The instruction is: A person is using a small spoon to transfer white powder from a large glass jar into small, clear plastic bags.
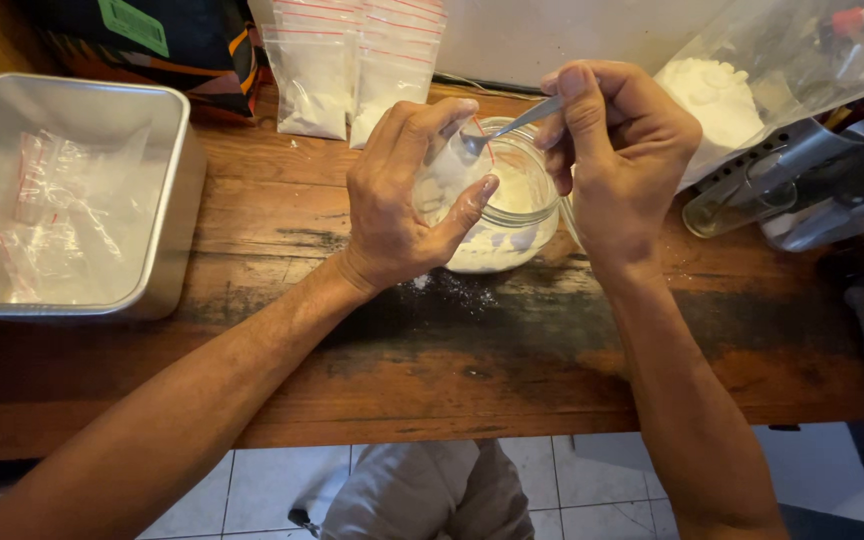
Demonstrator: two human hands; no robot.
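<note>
A small clear bag (pixel 449 165) with a red strip at its mouth is held open over a glass jar (pixel 512 205) near the middle of the desk (pixel 432 370), toward its far edge. The bag is pinched by the left hand (pixel 402 200), whose fingers (pixel 472 205) are curled shut around its sides; white powder is seen through the plastic. A metal spoon (pixel 517 122) is gripped by the right hand (pixel 617 150), its fingers closed tight on the handle, and its bowl is set at the bag's mouth. The jar is partly filled with white powder and is largely hidden behind both hands. A scatter of spilled white grains (pixel 452 290) lies on the wood just in front of the jar.

At the left edge of the desk a metal tray (pixel 167 200) is seen, with empty clear bags (pixel 52 210) lying in it. Along the far edge, filled powder bags (pixel 317 80) are stood upright behind the left hand. At the far right corner a large plastic bag of white powder (pixel 722 100) is propped, with grey metal tools (pixel 802 190) just beside it.
</note>
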